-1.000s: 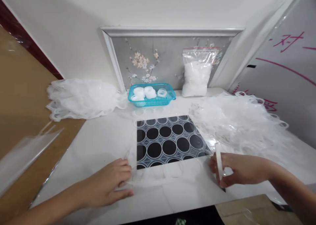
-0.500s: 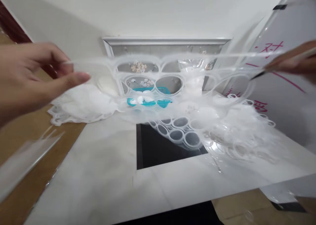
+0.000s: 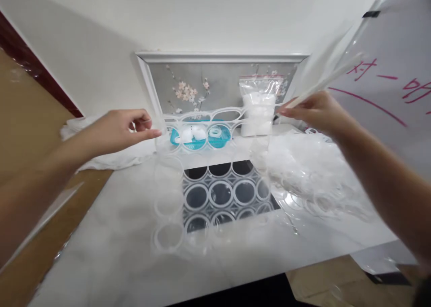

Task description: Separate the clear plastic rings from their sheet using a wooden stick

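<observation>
A clear plastic sheet patterned with rows of white-edged rings (image 3: 220, 194) hangs over the worktop, above a black rectangle (image 3: 218, 168). My left hand (image 3: 126, 129) pinches its upper left corner between thumb and fingers. At the upper right corner, my right hand (image 3: 311, 108) is closed on the sheet's edge. Those same fingers also hold a slim white stick (image 3: 332, 79) with a dark tip, pointing down and left; its exact kind I cannot tell. Through the rings, a blue tray (image 3: 225, 141) with white pieces in it shows behind the sheet.
A zip bag of white material (image 3: 258, 114) stands against a framed flower picture (image 3: 210, 85). Crumpled clear ringed plastic (image 3: 313, 172) is piled on the right, white cloth-like material (image 3: 124, 161) at left. A board with red writing (image 3: 387, 100) stands on the right.
Both hands have moved away from me and closer together, carrying the ringed sheet. It was stretched high and blurred; now it hangs lower over the black rectangle.
</observation>
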A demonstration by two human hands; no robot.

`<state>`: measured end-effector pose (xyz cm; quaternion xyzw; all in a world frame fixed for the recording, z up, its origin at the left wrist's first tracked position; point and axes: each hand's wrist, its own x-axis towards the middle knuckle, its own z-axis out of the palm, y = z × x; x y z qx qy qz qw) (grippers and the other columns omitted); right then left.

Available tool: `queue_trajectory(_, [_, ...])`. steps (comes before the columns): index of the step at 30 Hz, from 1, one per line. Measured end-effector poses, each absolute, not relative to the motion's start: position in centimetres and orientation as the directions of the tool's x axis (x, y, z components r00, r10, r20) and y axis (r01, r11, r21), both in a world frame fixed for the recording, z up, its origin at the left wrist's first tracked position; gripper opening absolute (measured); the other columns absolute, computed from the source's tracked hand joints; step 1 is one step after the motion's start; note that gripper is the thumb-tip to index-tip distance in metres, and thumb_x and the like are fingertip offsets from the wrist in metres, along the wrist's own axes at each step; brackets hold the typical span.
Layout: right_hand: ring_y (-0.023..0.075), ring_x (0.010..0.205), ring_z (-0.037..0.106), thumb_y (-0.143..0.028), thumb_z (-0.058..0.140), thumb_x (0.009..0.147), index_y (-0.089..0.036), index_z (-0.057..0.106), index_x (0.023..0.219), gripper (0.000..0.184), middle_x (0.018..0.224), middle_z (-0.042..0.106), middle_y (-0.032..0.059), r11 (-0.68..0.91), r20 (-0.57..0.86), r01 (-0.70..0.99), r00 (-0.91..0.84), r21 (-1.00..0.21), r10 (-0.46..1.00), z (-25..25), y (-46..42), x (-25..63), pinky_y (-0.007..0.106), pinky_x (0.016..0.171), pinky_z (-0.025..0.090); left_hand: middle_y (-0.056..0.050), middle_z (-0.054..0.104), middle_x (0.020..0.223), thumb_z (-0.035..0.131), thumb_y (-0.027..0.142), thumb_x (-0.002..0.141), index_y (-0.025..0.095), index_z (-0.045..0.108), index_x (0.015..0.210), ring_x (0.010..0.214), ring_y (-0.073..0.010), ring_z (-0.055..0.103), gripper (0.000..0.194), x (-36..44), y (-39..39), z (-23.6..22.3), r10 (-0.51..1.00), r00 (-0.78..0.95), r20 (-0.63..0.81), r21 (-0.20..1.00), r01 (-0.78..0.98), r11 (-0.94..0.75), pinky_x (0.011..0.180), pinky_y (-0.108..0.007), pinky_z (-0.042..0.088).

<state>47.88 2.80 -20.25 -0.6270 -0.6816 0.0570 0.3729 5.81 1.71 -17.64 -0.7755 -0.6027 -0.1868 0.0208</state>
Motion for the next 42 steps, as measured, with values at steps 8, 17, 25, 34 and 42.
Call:
queue_trajectory(8, [0.0219, 0.09, 0.064, -0.026, 0.068, 0.077, -0.006, 0.075, 0.087, 0.024, 0.087, 0.071, 0.0096, 0.166, 0.17, 0.706, -0.066, -0.688, 0.983, -31.2, 11.4, 43.1, 0.031, 0.081, 0.048, -0.009, 0.064, 0.116, 0.064, 0.057, 0.069, 0.021, 0.059, 0.117, 0.095, -0.0233, 0.063, 0.061, 6.4, 9.3, -29.5, 0.959, 0.281, 0.028, 0.486, 0.835, -0.259, 0.076, -0.03, 0.051])
queue_trajectory(17, [0.0211, 0.078, 0.065, -0.048, 0.061, 0.081, -0.013, 0.071, 0.088, 0.037, 0.085, 0.071, 0.0086, 0.104, -0.017, 0.437, -0.262, -0.893, 0.965, -37.9, 3.8, 39.8, 0.033, 0.073, 0.051, -0.007, 0.065, 0.123, 0.037, 0.037, 0.099, 0.018, 0.064, 0.118, 0.114, -0.0186, 0.06, 0.038, 7.9, -3.5, -37.9, 0.766, 0.624, 0.154, 0.148, 0.752, -0.643, 0.102, -0.032, 0.046])
queue_trajectory(25, [0.0147, 0.061, 0.06, -0.038, 0.058, 0.086, -0.015, 0.071, 0.085, 0.028, 0.074, 0.07, 0.0042, 0.25, 0.073, 0.284, -0.515, -0.926, 0.854, -39.7, 0.7, 27.8, 0.025, 0.054, 0.042, -0.014, 0.069, 0.112, 0.038, 0.012, 0.097, 0.005, 0.067, 0.106, 0.106, -0.0199, 0.065, 0.031, 9.2, -8.4, -40.7, 0.565, 0.751, 0.342, -0.324, 0.659, -0.679, 0.098, -0.031, 0.05])
queue_trajectory(34, [0.0172, 0.07, 0.065, -0.032, 0.058, 0.087, -0.016, 0.07, 0.078, 0.022, 0.081, 0.073, 0.005, 0.331, 0.138, 0.327, -0.496, -0.885, 0.858, -40.5, 0.1, 26.0, 0.027, 0.061, 0.047, -0.015, 0.069, 0.112, 0.043, 0.008, 0.092, 0.003, 0.064, 0.11, 0.107, -0.0224, 0.065, 0.028, 8.8, -9.2, -40.9, 0.561, 0.76, 0.329, -0.358, 0.65, -0.671, 0.096, -0.032, 0.051])
queue_trajectory(42, [0.0157, 0.065, 0.065, -0.029, 0.059, 0.088, -0.017, 0.07, 0.085, 0.016, 0.077, 0.072, 0.003, 0.378, 0.159, 0.352, -0.518, -0.856, 0.841, -40.5, 0.1, 26.1, 0.026, 0.058, 0.048, -0.015, 0.069, 0.11, 0.043, 0.007, 0.091, 0.003, 0.064, 0.107, 0.105, -0.0221, 0.065, 0.027, 9.0, -9.2, -41.0, 0.552, 0.756, 0.352, -0.35, 0.653, -0.672, 0.097, -0.033, 0.049])
